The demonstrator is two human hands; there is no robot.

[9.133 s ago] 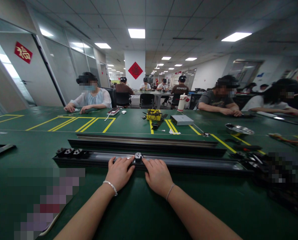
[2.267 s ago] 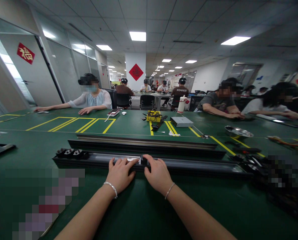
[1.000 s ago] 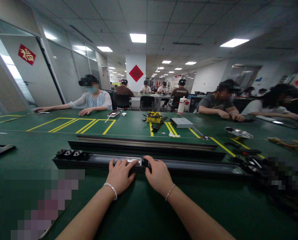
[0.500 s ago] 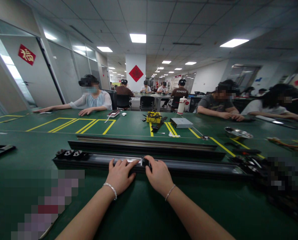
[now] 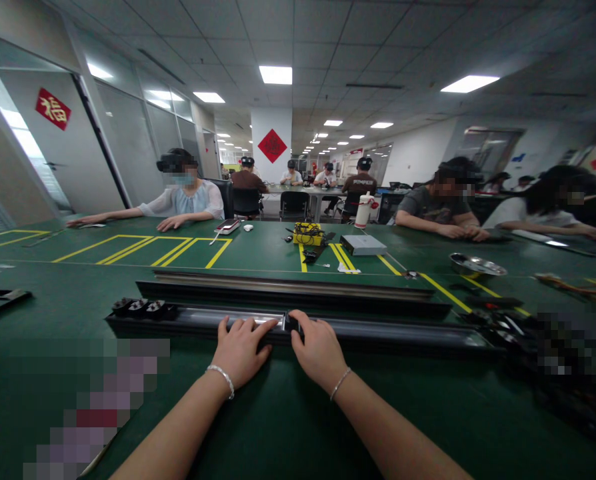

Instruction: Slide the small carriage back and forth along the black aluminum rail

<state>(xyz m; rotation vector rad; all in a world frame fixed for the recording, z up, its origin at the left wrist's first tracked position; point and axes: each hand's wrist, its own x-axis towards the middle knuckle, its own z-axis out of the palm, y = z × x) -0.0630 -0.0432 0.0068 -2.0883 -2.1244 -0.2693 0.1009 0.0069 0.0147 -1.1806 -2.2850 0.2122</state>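
A long black channel-shaped rail lies across the green table in front of me. Near its left end sit several black socket-like modules with metal parts on top. My left hand rests on the rail's middle with fingers spread over its shiny inner strip, holding nothing. Just right of that strip's end is a small black block in the channel. My right hand has its index finger and thumb around this block, partly hiding it. Each wrist wears a bracelet.
A second black rail lies behind. Farther back are a yellow bundle with black cables, a grey box, a white bottle and a metal bowl. Dark parts crowd the right. Co-workers sit opposite.
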